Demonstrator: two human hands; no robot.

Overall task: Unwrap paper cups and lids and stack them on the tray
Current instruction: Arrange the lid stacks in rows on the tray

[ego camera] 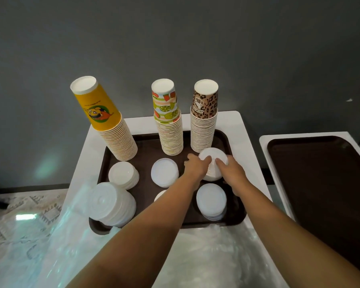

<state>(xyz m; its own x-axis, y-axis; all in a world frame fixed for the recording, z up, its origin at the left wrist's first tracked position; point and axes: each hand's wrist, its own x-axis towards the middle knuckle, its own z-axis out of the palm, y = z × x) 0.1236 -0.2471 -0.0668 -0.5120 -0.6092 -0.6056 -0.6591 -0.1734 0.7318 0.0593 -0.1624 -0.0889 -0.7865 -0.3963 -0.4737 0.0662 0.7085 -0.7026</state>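
Note:
A brown tray (146, 140) on a white table carries three upside-down cup stacks: yellow (106, 119), lime-patterned (168, 125) and leopard-patterned (204, 121). In front of them stand several stacks of white lids. Both hands hold one lid stack (214, 157) below the leopard cups: my left hand (195, 166) grips its left side with a finger over the top, my right hand (231, 169) grips its right side. Other lid stacks sit at the left (123, 174), the middle (164, 171), the front right (211, 199) and the front left (110, 204).
Clear plastic wrapping (206, 256) lies crumpled over the table's near edge and spills to the left. A second brown tray (320, 173) sits on another white table at the right. A dark grey wall stands close behind the cups.

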